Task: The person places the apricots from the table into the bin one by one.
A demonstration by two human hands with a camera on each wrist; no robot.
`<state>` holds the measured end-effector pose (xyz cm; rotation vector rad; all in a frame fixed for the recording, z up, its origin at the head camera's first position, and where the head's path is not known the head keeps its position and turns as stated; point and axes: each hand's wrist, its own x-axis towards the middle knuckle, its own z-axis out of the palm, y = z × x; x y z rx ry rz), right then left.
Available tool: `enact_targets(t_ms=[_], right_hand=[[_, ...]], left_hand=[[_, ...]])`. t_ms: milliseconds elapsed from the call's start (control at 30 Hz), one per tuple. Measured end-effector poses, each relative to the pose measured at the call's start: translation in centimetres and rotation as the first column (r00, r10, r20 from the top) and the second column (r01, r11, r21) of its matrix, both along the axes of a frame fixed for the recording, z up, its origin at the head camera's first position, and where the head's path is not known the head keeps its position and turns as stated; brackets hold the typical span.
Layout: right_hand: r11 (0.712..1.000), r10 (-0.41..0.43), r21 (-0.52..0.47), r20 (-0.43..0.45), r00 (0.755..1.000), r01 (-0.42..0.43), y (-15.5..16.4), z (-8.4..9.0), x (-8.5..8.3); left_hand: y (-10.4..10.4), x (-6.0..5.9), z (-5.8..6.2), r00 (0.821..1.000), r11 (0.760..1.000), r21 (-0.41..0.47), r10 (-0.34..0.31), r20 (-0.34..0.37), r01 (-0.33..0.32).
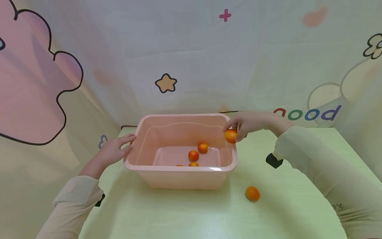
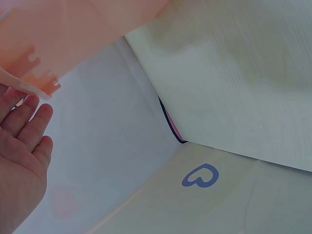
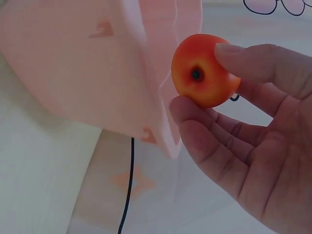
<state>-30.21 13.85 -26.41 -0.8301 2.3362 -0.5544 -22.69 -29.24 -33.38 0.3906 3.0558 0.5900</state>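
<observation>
One pink tub (image 1: 179,172) stands on the green counter (image 1: 191,212). Six fruits in all: four inside the tub (image 1: 193,155), one held, one loose on the counter (image 1: 252,193) right of the tub. A cartoon-printed backdrop hangs behind. The left hand (image 1: 114,149) rests flat-fingered against the tub's left rim. The right hand (image 1: 253,122) pinches a fruit (image 1: 230,136) over the tub's right rim.

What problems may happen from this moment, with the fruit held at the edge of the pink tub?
1. The right hand pinches the orange fruit with fingertips only, right at the tub rim; it might drop outside.
2. The loose fruit on the table may roll away.
3. The left hand only touches the tub, so a bump could shift it.
</observation>
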Motion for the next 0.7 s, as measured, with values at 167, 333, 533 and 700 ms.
enact_targets(t_ms=[167,333,533,700], right_hand=[[1.0,0.026,-0.006,0.004,1.0,-0.026,-1.9,0.1,-0.7],[0.999,0.044,-0.015,0.053,0.998,-0.043,-4.1,0.1,-1.2],[0.999,0.027,0.022,0.095,0.995,-0.029,-6.6,-0.5,-1.9],[0.998,-0.011,0.065,0.075,0.997,0.007,-8.4,-1.4,-2.8]], left_hand=[[0.0,0.0,0.0,1.0,1.0,0.005,0.004,0.004,-0.004],[0.0,0.0,0.1,1.0,1.0,0.001,0.009,0.011,-0.009],[0.3,0.2,0.3,1.0,1.0,0.0,0.014,0.022,-0.014],[0.3,0.1,0.3,1.0,1.0,0.006,0.015,0.019,-0.015]])
